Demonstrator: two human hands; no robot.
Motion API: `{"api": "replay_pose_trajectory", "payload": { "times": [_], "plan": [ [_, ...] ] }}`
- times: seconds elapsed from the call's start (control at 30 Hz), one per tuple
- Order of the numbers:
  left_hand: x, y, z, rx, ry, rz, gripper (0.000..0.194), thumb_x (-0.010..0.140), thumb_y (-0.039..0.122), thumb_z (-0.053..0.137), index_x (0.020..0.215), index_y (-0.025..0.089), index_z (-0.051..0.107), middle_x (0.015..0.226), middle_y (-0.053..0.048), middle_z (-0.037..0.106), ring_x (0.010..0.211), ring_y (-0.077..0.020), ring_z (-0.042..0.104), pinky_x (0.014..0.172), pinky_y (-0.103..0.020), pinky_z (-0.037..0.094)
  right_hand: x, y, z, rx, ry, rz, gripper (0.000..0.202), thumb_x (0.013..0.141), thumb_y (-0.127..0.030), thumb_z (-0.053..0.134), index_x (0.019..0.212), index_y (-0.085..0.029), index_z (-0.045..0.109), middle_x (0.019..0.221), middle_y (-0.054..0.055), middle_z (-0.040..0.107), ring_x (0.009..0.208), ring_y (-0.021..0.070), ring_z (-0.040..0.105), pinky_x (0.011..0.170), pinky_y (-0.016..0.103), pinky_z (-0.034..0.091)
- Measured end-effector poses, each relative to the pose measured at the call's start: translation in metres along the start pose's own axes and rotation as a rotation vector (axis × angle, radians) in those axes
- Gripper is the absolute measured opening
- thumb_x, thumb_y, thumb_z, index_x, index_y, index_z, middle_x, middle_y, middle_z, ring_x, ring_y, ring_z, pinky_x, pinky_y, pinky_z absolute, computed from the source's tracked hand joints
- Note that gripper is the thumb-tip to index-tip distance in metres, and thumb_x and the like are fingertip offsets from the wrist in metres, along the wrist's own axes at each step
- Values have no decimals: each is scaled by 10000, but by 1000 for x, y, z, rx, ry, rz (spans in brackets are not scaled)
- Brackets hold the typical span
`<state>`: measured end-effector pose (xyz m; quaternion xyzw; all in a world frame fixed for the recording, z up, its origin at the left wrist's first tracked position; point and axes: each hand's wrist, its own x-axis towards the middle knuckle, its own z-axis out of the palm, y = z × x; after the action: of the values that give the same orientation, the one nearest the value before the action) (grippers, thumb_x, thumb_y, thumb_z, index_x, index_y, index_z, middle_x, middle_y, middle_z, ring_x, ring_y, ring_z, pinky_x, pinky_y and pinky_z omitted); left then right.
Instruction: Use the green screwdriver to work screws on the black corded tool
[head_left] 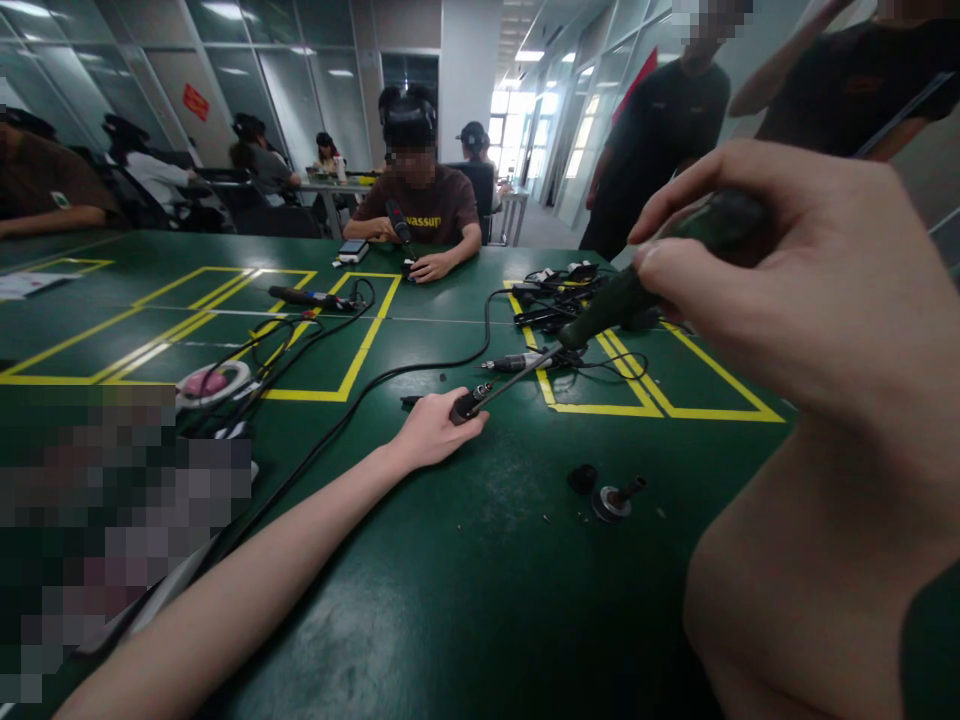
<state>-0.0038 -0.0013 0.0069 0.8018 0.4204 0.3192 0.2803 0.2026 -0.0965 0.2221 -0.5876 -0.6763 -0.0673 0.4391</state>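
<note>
My left hand [435, 432] rests on the green table with its fingers wrapped round a dark cylindrical tool body [466, 406], whose metal end faces up and right. In my right hand [810, 290], raised at the right, is a screwdriver [611, 305] with a dark green handle. Its thin shaft slants down to the left, and the tip meets or nearly meets the metal end of the tool body; exact contact is too small to tell. Nearer me lie a small black cap [583, 479] and a round metal part with a short shaft [615, 501].
A corded pen-shaped tool [521, 362] and a pile of black cables [559, 297] lie beyond my hands. Another corded tool [307, 297] and a roll of tape [214, 384] are at left. Yellow tape marks the table [480, 600]. A person [420, 205] sits opposite.
</note>
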Motion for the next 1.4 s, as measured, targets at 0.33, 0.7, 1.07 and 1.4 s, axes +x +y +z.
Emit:
{"api": "replay_pose_trajectory", "payload": {
  "times": [0.33,0.7,1.07,1.4],
  "plan": [
    [0,2,0,14,-7,-8,340,877,410,652,699,233,423,626,45,503,596,-128,452,612,-265,299,0,5,0,24,9,-81,274,909,-335,752,714,-214,603,642,-49,533,621,101,485,600,302,371],
    [0,4,0,5,-8,-4,342,877,434,639,699,233,428,620,45,493,585,-127,432,616,-270,304,0,7,3,47,8,-50,296,922,-403,747,738,-219,605,686,-31,555,653,121,506,613,319,381],
    [-1,6,0,10,-11,-16,345,868,433,633,686,234,418,609,48,456,583,-125,408,619,-275,292,-1,6,1,44,2,-69,146,812,-322,704,772,-245,588,787,7,613,717,162,560,638,329,429],
    [-1,3,0,17,-13,-12,367,891,439,661,691,227,436,606,51,482,583,-122,434,610,-265,298,-1,7,-1,64,-14,-54,96,771,-265,689,751,-250,597,749,-21,604,679,133,546,618,304,423]
  ]
}}
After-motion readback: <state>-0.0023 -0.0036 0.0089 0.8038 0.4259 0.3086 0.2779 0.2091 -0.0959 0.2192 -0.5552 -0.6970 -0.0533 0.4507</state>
